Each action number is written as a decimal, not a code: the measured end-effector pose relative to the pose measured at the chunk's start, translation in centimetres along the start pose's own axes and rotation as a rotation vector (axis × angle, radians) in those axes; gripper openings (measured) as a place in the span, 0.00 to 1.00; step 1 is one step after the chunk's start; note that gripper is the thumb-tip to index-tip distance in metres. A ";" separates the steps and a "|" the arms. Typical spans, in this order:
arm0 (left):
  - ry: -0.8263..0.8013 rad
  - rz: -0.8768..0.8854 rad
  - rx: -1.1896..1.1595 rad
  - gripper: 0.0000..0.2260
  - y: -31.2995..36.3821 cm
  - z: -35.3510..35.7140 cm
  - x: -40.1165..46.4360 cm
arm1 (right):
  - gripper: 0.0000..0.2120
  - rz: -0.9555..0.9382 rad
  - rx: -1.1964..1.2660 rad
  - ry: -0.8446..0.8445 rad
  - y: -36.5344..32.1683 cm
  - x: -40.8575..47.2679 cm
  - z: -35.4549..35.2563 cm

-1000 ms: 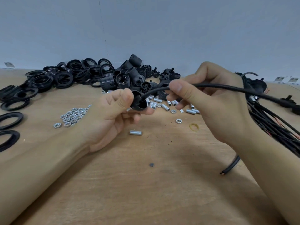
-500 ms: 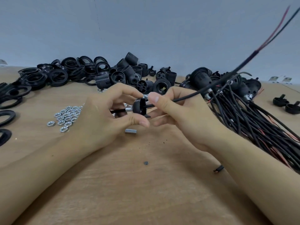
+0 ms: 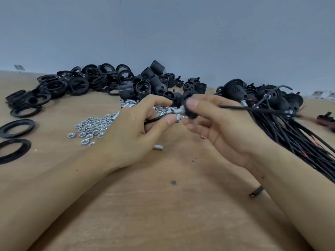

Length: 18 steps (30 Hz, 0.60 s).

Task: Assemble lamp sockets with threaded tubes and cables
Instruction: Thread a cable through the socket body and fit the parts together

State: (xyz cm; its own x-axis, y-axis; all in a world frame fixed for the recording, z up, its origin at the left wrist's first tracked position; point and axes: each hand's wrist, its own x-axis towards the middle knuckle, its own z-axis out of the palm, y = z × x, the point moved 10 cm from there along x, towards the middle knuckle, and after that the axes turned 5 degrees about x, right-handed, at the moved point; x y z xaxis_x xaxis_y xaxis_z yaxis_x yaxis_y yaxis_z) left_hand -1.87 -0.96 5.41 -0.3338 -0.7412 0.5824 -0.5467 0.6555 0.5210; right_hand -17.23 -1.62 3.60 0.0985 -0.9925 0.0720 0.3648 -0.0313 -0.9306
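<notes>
Since half a second ago the black cable [image 3: 233, 107] has dropped from its raised sweep and now runs level, off to the right over the cable bundle [image 3: 297, 131]. Its other end is pinched by the left hand [image 3: 134, 134] between thumb and forefinger. Fingers of the right hand [image 3: 217, 127] grip the black socket base [image 3: 190, 113], whose threaded tube [image 3: 178, 111] points left, above the desk [image 3: 163, 205]. Hex nuts [image 3: 92, 127] lie left, a loose tube [image 3: 158, 147] below.
</notes>
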 end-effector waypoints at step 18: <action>0.010 0.110 0.112 0.09 0.3 -0.5 0.1 | 0.07 -0.235 0.339 0.260 -7.9 -0.6 -7.6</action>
State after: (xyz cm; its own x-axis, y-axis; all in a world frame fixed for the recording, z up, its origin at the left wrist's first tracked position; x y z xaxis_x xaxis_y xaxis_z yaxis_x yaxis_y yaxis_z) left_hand -1.70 -0.75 5.91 -0.3892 -0.6637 0.6388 -0.5893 0.7124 0.3811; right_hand -27.23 -1.65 8.12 -0.2413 -0.9612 0.1336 0.6348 -0.2604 -0.7275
